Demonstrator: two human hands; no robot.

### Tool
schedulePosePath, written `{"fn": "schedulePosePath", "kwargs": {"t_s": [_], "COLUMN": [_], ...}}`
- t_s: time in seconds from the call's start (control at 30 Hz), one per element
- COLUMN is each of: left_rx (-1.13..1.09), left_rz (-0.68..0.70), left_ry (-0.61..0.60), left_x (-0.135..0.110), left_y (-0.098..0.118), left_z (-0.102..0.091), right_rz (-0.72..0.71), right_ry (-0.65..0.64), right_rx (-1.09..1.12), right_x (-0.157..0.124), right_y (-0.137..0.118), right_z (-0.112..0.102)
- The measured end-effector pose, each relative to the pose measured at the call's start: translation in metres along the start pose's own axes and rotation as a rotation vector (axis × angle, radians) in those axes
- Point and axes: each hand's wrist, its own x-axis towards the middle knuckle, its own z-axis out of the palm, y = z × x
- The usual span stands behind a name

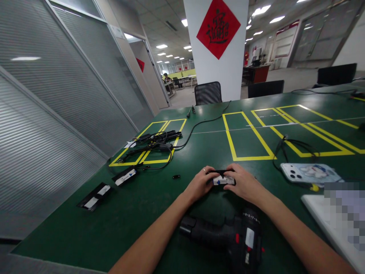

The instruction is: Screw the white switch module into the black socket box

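Note:
Both hands meet over a small black flat module with a white label (222, 179) on the green table (142, 213). My left hand (200, 185) grips its left end, fingers curled round it. My right hand (243, 184) covers its right end, fingers closed on it. A black cordless drill (228, 236) lies on the table just in front of my forearms, between them. A tiny black part (176, 177) lies to the left of my left hand.
Two similar black labelled modules (125, 177) (95, 196) lie at the left. Black cables and power strips (155, 142) sit in a yellow-taped box. A phone (309, 173) with a cable and a white sheet (327, 220) are at the right. Chairs (208, 93) stand behind the table.

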Motion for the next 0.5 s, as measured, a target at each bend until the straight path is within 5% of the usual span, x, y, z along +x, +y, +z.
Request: {"fn": "schedulePosePath", "kwargs": {"t_s": [0.23, 0.5], "left_rx": [-0.059, -0.131], "left_rz": [-0.037, -0.065], "left_ry": [0.054, 0.053], "left_x": [-0.0029, -0.0034], "left_y": [-0.0014, 0.0011], "left_z": [-0.0012, -0.0001], "right_rz": [-0.018, 0.072], "right_ry": [0.003, -0.022], "right_rx": [-0.03, 0.18], "right_x": [0.0026, 0.0027], "right_y": [0.0011, 0.0017], "right_z": [0.0022, 0.005]}}
